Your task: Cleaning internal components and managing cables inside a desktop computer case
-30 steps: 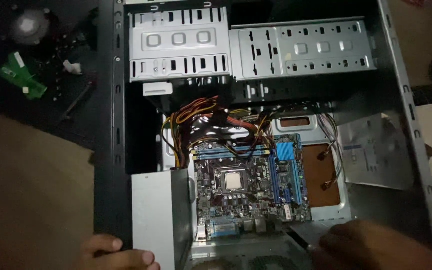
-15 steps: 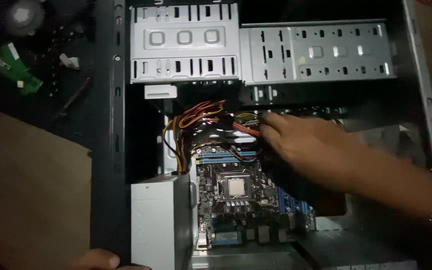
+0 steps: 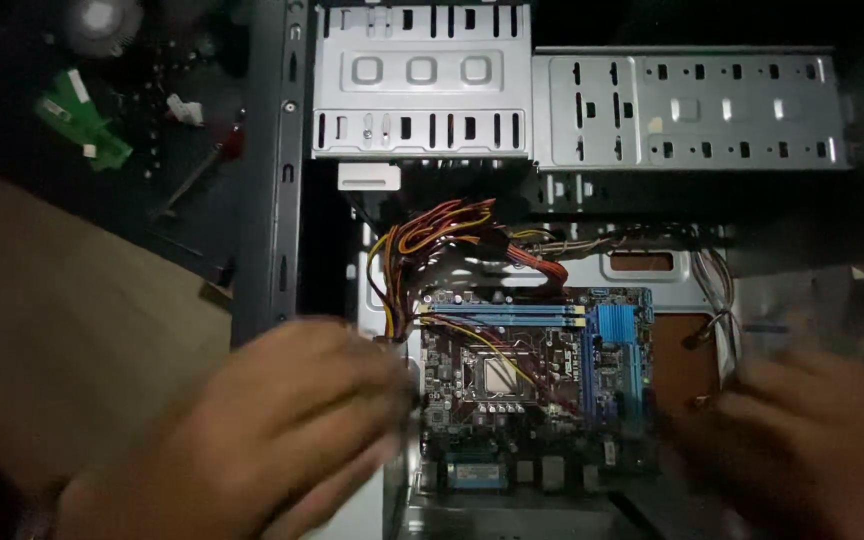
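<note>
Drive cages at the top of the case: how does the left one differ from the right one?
The left drive cage is narrower and reaches higher in the picture; the right drive cage is wider and sits lower. The left one has tall vertical slots and three rounded embossed shapes in a row; the right one has small, mostly square holes. The left looks brighter, the right dimmer. Both are bare grey metal and look empty.

One motherboard (image 3: 537,385); two drive cages (image 3: 422,80); two hands (image 3: 252,440).
</note>
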